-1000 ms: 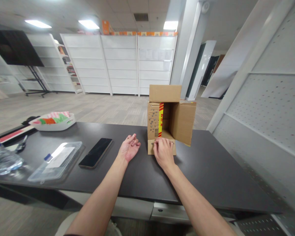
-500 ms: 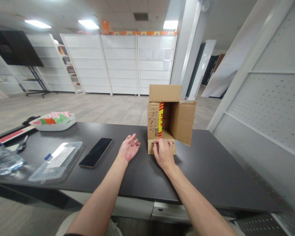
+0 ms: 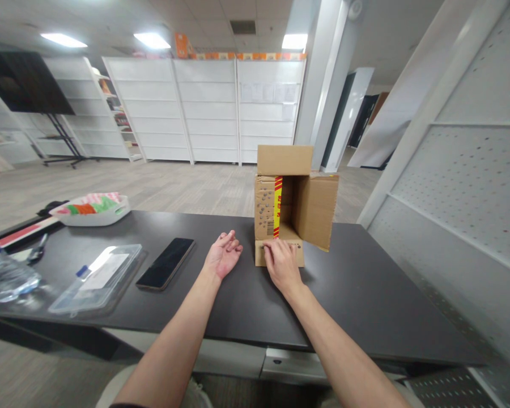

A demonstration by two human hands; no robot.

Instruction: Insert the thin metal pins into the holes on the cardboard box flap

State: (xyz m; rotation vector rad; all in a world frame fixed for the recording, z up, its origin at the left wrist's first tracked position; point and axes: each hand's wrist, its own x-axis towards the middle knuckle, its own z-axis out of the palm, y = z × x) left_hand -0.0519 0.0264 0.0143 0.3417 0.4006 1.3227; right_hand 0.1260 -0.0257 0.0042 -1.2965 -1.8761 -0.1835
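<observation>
An opened cardboard box [image 3: 265, 207] stands on the dark table, its mouth facing me and its flaps spread. Small grey round spots dot its left flap, beside a yellow and red tape strip [image 3: 277, 207]. At the lower flap [image 3: 259, 256], my right hand [image 3: 283, 263] has its thumb and fingers pinched together. Small dark spots show on that flap beside the fingertips; whatever is between them is hidden. Left of the box, my left hand [image 3: 224, 255] rests palm up, fingers loosely curled, with nothing visible on the palm.
A black phone [image 3: 165, 264] lies left of my left hand. Beyond it are a clear plastic case [image 3: 100, 277], a water bottle [image 3: 4, 277] and a white basket [image 3: 92, 217] with colourful contents. A perforated white panel [image 3: 471, 198] borders the table on the right.
My right hand's fingertips have shifted very slightly left along the lower flap. My left hand and the box stay in place.
</observation>
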